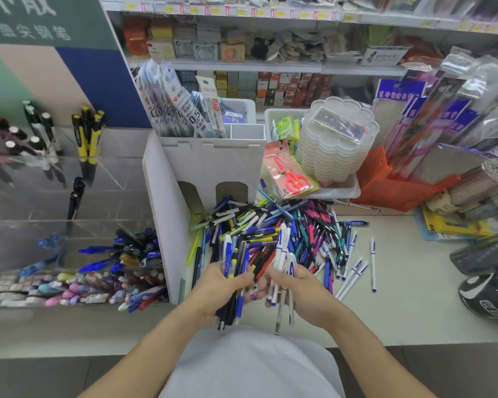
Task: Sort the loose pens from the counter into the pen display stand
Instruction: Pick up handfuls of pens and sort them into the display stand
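Shop shelving backed the pale counter [400,282] where I saw the left hand [222,288] gripping a dark pen bundle [233,285] and the right hand [302,291] gripping white pens [283,254] beside the loose pile [285,225]; squaring each bundle's tips would ease loading the clear display stand [69,225].

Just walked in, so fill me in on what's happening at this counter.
A person is sorting pens in a stationery shop. The left hand grips a bundle of dark and blue pens; the right hand grips a bunch of white pens with blue caps. A big pile of mixed loose pens still covers the pale counter. The clear acrylic pen display stand on the left already holds pens in several compartments.
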`<control>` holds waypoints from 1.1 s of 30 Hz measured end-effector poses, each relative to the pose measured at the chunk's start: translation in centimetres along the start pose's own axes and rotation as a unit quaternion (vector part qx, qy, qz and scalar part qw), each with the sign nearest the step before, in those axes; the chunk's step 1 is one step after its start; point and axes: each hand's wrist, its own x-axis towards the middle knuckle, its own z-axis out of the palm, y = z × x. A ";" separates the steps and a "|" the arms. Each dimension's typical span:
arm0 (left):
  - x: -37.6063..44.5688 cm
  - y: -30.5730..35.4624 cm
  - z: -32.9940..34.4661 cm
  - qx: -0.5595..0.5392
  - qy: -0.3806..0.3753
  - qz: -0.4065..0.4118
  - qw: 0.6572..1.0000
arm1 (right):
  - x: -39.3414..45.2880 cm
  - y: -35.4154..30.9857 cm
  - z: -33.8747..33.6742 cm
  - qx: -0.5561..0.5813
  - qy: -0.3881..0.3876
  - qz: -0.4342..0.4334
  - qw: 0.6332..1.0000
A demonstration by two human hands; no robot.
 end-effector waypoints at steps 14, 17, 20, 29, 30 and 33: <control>-0.2 1.4 -1.2 0.169 -0.337 0.055 0.924 | 1.7 -7.3 -2.0 -0.330 -0.066 -0.127 0.933; 0.4 1.4 -1.5 0.149 -0.384 0.044 0.910 | 2.1 -7.6 -1.7 -0.335 -0.095 -0.140 0.927; 0.7 1.5 -1.4 0.117 -0.399 0.049 0.908 | 2.8 -7.7 -1.5 -0.335 -0.102 -0.156 0.924; 1.2 0.6 -3.0 -0.007 -0.349 -0.009 0.937 | 3.2 -9.4 -6.7 -0.155 0.153 -0.202 0.955; 1.2 0.1 -3.1 -0.046 -0.310 -0.029 0.949 | 3.1 -9.2 -7.4 -0.127 0.157 -0.209 0.957; 1.6 -0.8 -2.4 -0.162 -0.175 -0.043 0.970 | 2.8 -8.0 -8.7 -0.081 0.138 -0.212 0.964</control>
